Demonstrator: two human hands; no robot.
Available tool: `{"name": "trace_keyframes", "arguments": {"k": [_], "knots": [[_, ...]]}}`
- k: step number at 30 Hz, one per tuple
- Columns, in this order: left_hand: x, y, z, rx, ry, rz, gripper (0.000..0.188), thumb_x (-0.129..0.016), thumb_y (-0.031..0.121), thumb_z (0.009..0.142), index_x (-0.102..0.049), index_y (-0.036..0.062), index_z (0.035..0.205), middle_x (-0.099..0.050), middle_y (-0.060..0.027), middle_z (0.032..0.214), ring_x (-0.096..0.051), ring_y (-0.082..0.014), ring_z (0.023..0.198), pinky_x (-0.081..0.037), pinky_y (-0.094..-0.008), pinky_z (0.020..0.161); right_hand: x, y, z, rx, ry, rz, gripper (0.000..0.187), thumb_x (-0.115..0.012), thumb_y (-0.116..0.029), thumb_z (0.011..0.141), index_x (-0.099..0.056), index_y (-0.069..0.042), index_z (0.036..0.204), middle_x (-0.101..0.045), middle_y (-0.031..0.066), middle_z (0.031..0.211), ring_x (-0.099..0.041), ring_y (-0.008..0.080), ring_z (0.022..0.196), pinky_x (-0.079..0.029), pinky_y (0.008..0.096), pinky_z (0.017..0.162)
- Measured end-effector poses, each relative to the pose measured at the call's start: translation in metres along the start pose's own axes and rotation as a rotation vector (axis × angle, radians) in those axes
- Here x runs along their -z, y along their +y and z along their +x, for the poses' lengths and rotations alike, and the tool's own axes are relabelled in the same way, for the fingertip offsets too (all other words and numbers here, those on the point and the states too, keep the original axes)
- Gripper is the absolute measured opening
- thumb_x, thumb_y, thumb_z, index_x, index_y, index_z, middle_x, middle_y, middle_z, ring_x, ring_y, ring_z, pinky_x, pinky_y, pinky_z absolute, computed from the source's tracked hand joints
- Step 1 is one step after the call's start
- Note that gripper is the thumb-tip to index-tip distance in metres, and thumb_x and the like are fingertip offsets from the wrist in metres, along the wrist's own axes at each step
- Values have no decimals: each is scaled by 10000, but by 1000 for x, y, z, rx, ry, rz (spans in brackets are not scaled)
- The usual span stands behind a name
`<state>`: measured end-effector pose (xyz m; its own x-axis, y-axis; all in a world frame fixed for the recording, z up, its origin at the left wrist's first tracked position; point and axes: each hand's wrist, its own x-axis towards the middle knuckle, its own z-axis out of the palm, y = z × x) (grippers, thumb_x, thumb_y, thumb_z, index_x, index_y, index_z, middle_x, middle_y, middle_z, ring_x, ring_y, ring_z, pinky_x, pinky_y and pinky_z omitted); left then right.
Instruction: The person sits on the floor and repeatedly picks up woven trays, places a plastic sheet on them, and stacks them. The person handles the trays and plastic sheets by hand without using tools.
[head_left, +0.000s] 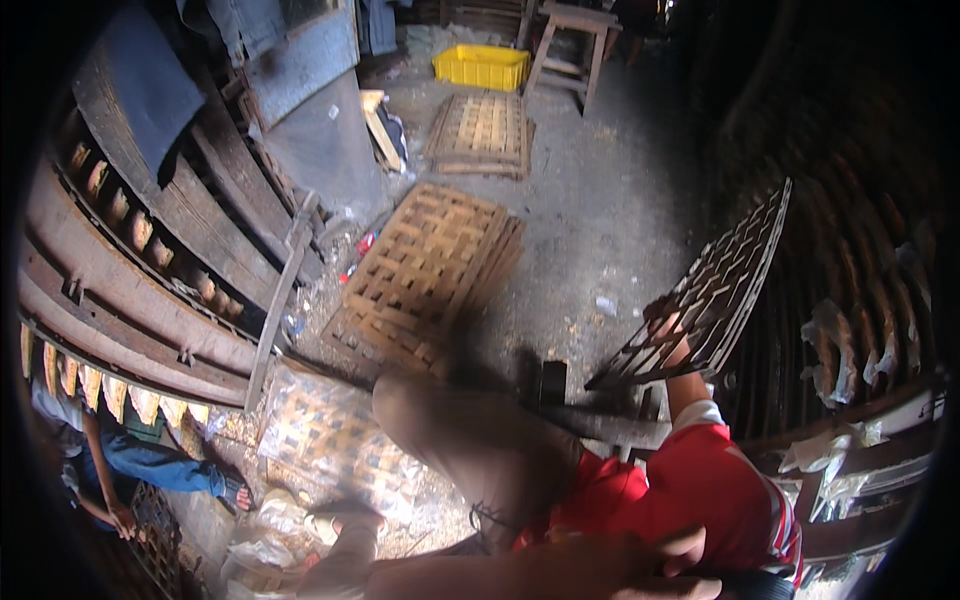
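My right hand (665, 322) reaches out to the right with its fingers closed on a woven slatted tray (715, 280), which it holds up tilted on edge. Part of that hand is hidden behind the open lattice. Across the bottom of the view lies my left forearm, somewhat blurred; my left hand (672, 562) is in front of my red shirt (690, 490), with fingers apart and nothing seen in them. A stack of brown woven trays (425, 265) lies on the ground ahead of my bent knee.
A second tray stack (485, 130) lies farther off, before a yellow crate (482, 66) and a wooden stool (575, 45). Racks (140, 290) curve along the left. Another person's hand (125, 520) grips a lattice tray at lower left. More racks (860, 300) stand in shadow on the right.
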<state>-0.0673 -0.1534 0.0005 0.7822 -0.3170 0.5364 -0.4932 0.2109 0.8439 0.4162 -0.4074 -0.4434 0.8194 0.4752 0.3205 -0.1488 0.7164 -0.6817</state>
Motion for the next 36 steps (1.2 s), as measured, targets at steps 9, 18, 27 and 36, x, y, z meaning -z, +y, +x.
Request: {"name": "trace_keyframes", "arguments": {"k": [9,18,27,36], "knots": [[6,19,10,-28,51,47,198,-702,144,826,-667,80,1010,-497,-165,1240,-478,-336,1182,-388,-492,1018,-78,-1,18,-169,240,131,404,-375,-515,960,-549,-190,796,-538,36,661,-563,251,606,-477,422,522],[2,19,6,-21,-39,172,174,-712,195,809,-741,129,968,-302,-211,1529,-257,-438,1417,-296,-594,1122,-81,8,21,-184,-3,22,308,-540,-425,916,-535,-166,749,-493,2,628,-476,194,619,-398,359,599],[4,1,-11,-100,15,121,254,-718,223,815,-710,102,1039,-301,-183,1535,-256,-425,1413,-313,-621,1087,2,28,23,-210,-82,212,278,-582,-430,900,-588,-152,898,-542,0,742,-503,184,669,-390,371,624],[18,-26,-43,49,55,52,316,-716,230,817,-675,86,1096,-350,-182,1494,-325,-405,1361,-342,-580,1066,-95,17,43,-342,709,-49,363,-424,-455,928,-440,-183,688,-441,18,590,-484,230,527,-392,416,440]]}}
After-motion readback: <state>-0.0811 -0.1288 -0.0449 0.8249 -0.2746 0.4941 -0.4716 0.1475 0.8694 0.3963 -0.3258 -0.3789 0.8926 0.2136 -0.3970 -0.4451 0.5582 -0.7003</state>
